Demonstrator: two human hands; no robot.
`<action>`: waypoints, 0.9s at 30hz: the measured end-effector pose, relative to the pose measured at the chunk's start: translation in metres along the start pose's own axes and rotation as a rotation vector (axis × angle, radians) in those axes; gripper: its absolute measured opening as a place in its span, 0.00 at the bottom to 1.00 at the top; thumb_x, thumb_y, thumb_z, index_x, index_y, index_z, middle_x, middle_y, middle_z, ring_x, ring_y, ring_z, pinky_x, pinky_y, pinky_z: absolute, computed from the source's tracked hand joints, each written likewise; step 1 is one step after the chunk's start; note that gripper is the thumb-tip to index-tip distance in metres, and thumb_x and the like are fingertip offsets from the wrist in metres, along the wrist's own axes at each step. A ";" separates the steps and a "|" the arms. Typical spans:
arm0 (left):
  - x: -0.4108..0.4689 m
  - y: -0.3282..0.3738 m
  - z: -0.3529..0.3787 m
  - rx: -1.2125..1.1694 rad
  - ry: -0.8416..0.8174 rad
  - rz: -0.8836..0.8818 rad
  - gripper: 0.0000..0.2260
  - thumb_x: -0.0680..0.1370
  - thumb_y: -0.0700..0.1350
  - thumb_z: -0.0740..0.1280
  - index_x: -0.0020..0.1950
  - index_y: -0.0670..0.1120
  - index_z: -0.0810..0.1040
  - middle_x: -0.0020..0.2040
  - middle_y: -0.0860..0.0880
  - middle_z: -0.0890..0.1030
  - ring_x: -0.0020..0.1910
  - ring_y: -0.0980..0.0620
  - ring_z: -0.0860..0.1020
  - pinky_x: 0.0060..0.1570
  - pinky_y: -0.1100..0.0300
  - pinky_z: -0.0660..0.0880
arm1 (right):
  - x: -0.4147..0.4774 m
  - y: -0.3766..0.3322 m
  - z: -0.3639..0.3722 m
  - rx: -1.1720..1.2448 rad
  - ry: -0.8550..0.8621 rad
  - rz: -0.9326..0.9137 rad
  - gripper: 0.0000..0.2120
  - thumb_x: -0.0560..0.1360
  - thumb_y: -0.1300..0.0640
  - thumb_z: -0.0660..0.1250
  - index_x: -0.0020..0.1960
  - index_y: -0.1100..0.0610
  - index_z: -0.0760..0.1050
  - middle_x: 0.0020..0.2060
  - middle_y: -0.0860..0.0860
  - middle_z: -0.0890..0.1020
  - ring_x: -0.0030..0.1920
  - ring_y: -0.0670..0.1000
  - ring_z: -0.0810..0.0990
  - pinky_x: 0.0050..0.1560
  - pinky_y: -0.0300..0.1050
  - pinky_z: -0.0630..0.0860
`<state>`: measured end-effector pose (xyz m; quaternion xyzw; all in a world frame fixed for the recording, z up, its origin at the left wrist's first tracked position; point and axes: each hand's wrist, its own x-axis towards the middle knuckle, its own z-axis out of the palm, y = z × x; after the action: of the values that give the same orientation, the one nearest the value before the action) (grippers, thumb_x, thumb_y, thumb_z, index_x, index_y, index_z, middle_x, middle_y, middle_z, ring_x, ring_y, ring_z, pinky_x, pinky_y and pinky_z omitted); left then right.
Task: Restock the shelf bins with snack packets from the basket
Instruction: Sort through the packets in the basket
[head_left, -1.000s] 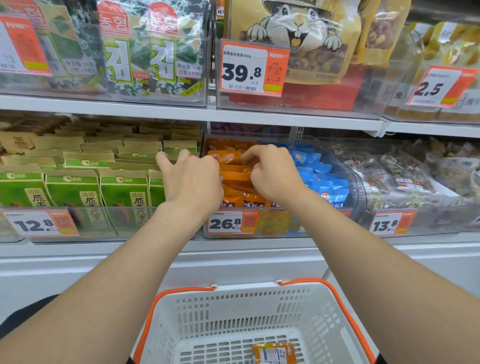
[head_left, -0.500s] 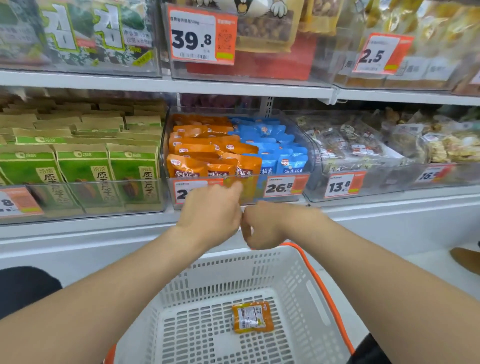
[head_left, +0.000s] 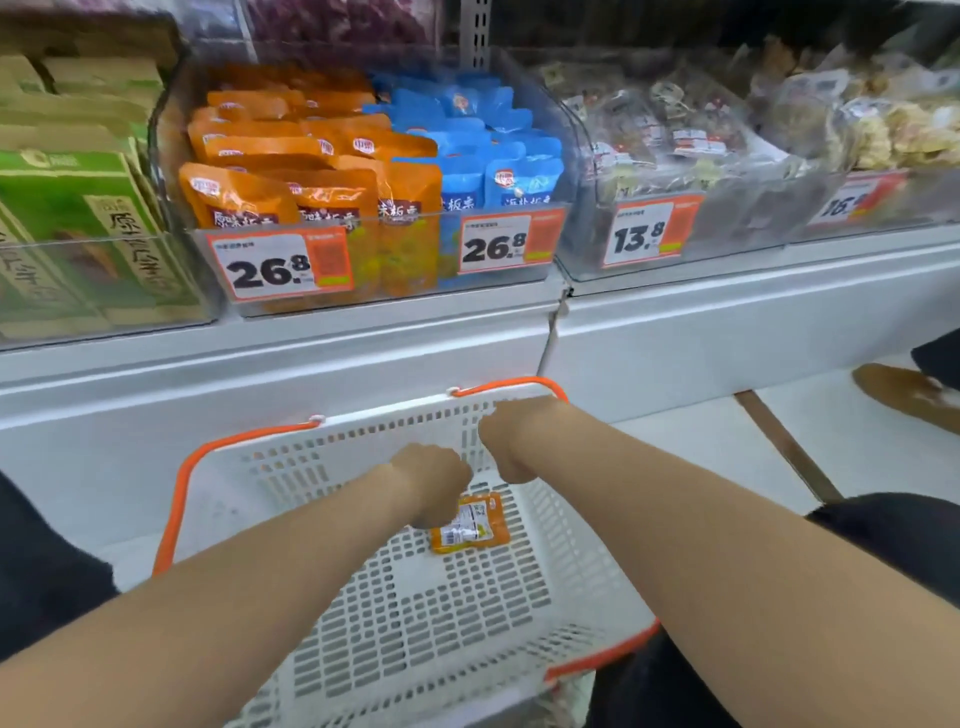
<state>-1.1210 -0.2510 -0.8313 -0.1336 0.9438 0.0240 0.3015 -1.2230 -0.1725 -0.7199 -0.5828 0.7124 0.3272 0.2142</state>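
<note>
Reaching into the basket, itemised. Fingers: both sets hidden beneath the backs of the hands; whether spread or pinching cannot be told. Left hand (head_left: 434, 486): over the left edge of the sole visible orange snack packet (head_left: 470, 525), probably to lift it. Right hand (head_left: 511, 441): just beyond, by the far wall of the white basket (head_left: 291, 457). Packet: flat on the basket floor. Likely destination: clear shelf bin (head_left: 395, 254), left half, holding matching orange packets (head_left: 291, 197).

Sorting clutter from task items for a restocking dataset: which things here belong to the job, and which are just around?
Job: white basket; orange packet lying in it; left hand at that packet; orange packets in the shelf bin.
Around: blue packets; green boxes; clear bags; brown shoe.
</note>
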 end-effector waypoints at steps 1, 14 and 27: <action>0.010 0.004 0.010 -0.008 -0.016 0.014 0.13 0.82 0.42 0.60 0.64 0.46 0.78 0.59 0.46 0.81 0.54 0.43 0.81 0.53 0.48 0.80 | 0.006 -0.001 0.008 -0.001 -0.002 -0.008 0.12 0.81 0.60 0.63 0.64 0.55 0.75 0.59 0.51 0.78 0.57 0.55 0.79 0.55 0.52 0.78; 0.083 0.038 0.117 -0.088 -0.143 -0.001 0.39 0.81 0.37 0.67 0.85 0.52 0.48 0.83 0.37 0.46 0.79 0.28 0.54 0.71 0.35 0.67 | 0.067 -0.005 0.031 -0.011 -0.057 0.022 0.11 0.77 0.60 0.69 0.58 0.53 0.74 0.44 0.51 0.74 0.53 0.58 0.78 0.59 0.59 0.79; 0.069 0.011 0.106 -0.645 -0.032 -0.098 0.33 0.75 0.58 0.72 0.74 0.49 0.61 0.65 0.41 0.69 0.50 0.43 0.76 0.51 0.44 0.79 | 0.063 0.000 0.024 0.077 -0.032 -0.005 0.19 0.79 0.60 0.67 0.69 0.54 0.73 0.48 0.52 0.75 0.53 0.57 0.76 0.58 0.53 0.78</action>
<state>-1.1185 -0.2437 -0.9578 -0.2672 0.8750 0.3095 0.2593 -1.2393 -0.1993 -0.7795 -0.5705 0.7196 0.3082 0.2484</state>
